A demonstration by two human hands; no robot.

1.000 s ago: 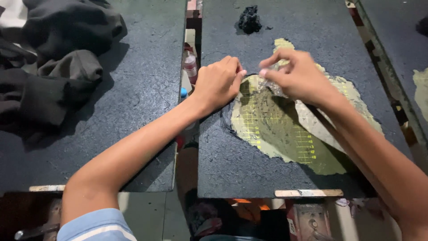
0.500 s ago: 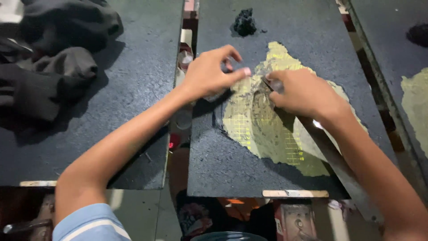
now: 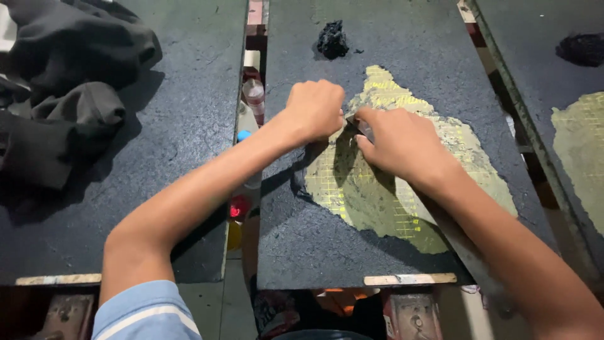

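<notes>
A board [image 3: 314,252] coated in rough black material lies in front of me, and a large patch of yellow-green gridded surface [image 3: 384,208] is bared in its middle. My right hand [image 3: 399,143] is closed on a long flat grey scraper [image 3: 456,242]. The scraper runs back under my forearm, and its dark tip [image 3: 357,126] rests on the patch's upper left edge. My left hand [image 3: 316,108] is curled into a fist right beside that tip, knuckles up, pressing on the black coating. I cannot see anything inside it.
A clump of scraped black material [image 3: 331,39] sits at the board's far end. A second black board [image 3: 176,157] on the left carries dark clothing [image 3: 63,94]. A small bottle [image 3: 255,96] stands in the gap. A right-hand board [image 3: 582,151] shows another bared patch.
Both hands came down from a raised pinch onto the board. My left hand has closed from spread fingers into a fist, and my right hand now presses the scraper tip beside it.
</notes>
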